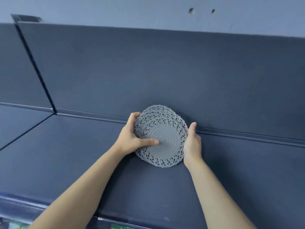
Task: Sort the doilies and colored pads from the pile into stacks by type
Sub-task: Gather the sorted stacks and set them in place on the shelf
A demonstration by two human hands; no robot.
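Observation:
A stack of grey round doilies with lacy edges and a ribbed centre lies on the dark blue shelf, close to the back panel. My left hand grips the stack's left edge, fingers curled over the far rim and thumb lying across the top doily. My right hand presses flat against the stack's right edge, fingers straight and pointing away from me. The doilies are fanned slightly toward the back. No colored pads are in view.
The upright back panel rises just behind the stack. A vertical divider splits the shelving at the left. The shelf's front edge runs along the bottom, with something green below it.

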